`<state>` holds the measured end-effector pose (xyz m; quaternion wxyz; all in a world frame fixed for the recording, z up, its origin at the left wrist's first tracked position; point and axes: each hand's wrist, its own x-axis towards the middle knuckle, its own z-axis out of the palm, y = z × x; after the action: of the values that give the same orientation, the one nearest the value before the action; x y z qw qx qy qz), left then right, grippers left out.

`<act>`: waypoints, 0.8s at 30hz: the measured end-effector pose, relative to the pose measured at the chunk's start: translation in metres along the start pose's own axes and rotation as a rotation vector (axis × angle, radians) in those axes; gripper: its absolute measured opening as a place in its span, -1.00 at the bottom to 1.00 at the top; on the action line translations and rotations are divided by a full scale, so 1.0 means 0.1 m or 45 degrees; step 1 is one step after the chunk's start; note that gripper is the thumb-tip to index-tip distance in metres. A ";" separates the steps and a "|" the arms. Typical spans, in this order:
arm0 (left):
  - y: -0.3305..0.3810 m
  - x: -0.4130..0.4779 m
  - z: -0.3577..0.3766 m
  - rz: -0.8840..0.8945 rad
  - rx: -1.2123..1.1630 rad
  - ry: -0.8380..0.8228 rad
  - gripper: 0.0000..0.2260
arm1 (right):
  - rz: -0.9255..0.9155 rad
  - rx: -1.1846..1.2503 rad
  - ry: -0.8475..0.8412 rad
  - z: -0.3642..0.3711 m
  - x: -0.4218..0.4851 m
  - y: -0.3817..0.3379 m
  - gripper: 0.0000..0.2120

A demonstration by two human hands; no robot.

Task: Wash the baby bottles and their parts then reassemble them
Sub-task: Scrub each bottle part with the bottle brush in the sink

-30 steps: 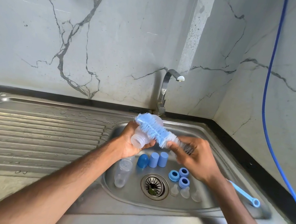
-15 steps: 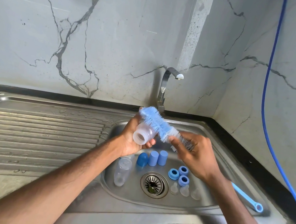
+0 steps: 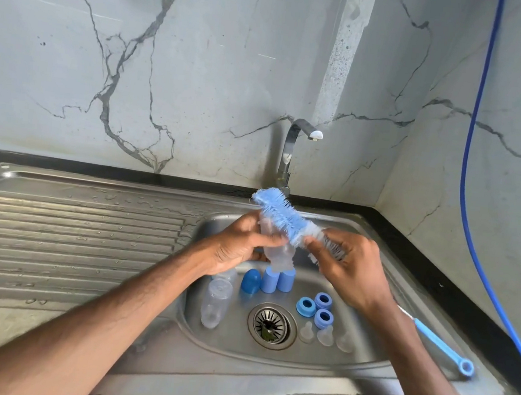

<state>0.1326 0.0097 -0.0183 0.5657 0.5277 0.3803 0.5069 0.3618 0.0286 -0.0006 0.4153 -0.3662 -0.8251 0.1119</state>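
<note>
Steel sink [image 3: 299, 380], caps [image 3: 268, 281], rings [image 3: 322, 300] (blurry teats [image 3: 325, 335], perhaps)

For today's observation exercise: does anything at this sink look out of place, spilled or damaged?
One clear bottle lies on its side in the basin, while blue caps and rings stand tidily. Droplets dot the draining board. Nothing looks broken.

Head-worn camera looks forward and down, close over the sink [image 3: 363, 371].
</note>
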 end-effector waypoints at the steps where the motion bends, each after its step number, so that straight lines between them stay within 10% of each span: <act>1: -0.02 0.01 -0.01 0.020 0.021 0.014 -0.52 | 0.013 -0.011 0.014 0.01 0.01 0.01 -0.65; 10: -0.06 0.04 0.00 0.155 0.352 0.284 -0.66 | 0.011 0.002 0.050 -0.01 -0.03 -0.03 -0.67; 24: -0.30 0.13 -0.02 0.248 1.142 0.407 -0.36 | 0.121 -0.065 0.003 0.11 0.01 0.06 -0.62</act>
<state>0.1385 0.0253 -0.0468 0.1669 0.6683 0.5922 0.4181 0.3558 0.0350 -0.0098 0.4011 -0.4156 -0.8089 0.1099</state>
